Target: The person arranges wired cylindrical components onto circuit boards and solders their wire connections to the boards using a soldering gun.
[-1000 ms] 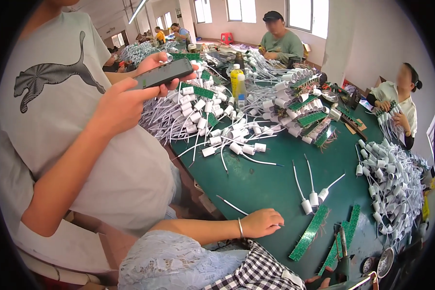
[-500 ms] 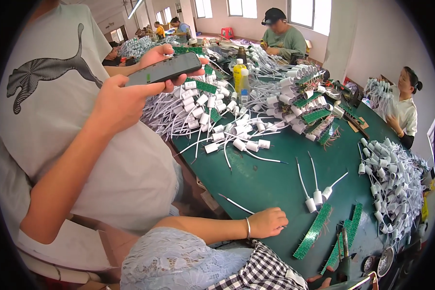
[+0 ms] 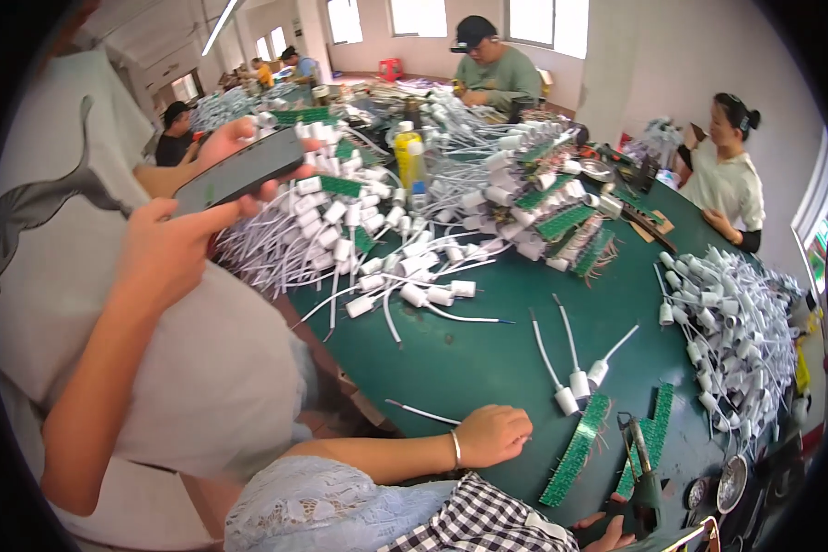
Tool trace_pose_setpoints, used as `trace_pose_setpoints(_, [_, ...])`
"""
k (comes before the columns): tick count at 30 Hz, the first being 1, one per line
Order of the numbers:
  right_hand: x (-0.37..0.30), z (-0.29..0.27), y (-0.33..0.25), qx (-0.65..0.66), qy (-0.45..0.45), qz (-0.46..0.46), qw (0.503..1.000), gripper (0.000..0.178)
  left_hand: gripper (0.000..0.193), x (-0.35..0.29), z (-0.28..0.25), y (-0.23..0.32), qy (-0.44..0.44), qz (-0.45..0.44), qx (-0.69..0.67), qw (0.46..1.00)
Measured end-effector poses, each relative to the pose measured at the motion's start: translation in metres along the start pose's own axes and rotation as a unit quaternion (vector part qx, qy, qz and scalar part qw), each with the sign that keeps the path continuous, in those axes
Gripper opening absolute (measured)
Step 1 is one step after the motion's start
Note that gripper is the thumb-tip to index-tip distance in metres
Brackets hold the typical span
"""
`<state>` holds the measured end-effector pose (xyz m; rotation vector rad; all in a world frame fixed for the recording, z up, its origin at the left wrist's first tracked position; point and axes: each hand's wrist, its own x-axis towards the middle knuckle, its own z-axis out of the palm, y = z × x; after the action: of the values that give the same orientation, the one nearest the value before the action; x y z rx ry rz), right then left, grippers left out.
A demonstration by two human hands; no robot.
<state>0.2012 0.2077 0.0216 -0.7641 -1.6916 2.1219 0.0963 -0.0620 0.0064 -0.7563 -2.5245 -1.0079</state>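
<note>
Best handling, my judgement: keep green board strip A [image 3: 574, 453] flat on bench [image 3: 469, 373]; steady one end w/ L hand [image 3: 494, 435], well clear of soldering-type iron [image 3: 649, 504]; spread fine wires 1st; brief contact, no dragging.

L hand: left of strip A, fingers curled; white lead [image 3: 421, 411] runs toward it, can't tell if gripped. R hand [image 3: 607, 532]: wearer's side of strip A, part cut off by frame, fingers bent near iron; grip unclear.

Strip A: long, narrow, glossy, thin reddish wires along right edge. Strip B [image 3: 661, 414]: similar, right of strip A, part hidden behind iron. 3 white cyl. parts [image 3: 580, 383]: just past strip A's far end.
</note>
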Motion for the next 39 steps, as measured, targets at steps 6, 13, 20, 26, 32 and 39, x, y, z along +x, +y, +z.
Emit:
trace_pose_setpoints(6, [0.008,-0.01,0.003,0.016,-0.091,-0.026,0.995,0.037,0.006,0.135,-0.127,-0.031,0.29,0.089,0.199,0.932])
trace_pose_setpoints(13, [0.015,-0.009,0.013,0.041,-0.061,-0.037,0.997,0.025,0.006,0.22,-0.171,-0.036,0.234,0.029,0.204,0.95])
trace_pose_setpoints(20, [0.043,-0.02,0.029,-0.077,-0.147,-0.019,0.986,0.037,0.011,0.062,0.021,0.02,-0.128,0.055,0.02,0.99])
trace_pose_setpoints(26, [0.025,0.038,0.015,0.027,-0.131,-0.056,0.989,0.044,0.012,0.045,0.037,0.046,-0.077,0.035,-0.127,0.988])
trace_pose_setpoints(32, [0.027,0.033,0.018,-0.023,-0.219,-0.031,0.975,0.05,0.012,0.044,0.04,0.047,-0.11,0.023,-0.129,0.985])
trace_pose_setpoints(39, [0.028,0.026,0.029,0.021,-0.155,-0.003,0.988,0.048,0.012,0.043,0.047,0.045,-0.149,0.014,-0.162,0.975])
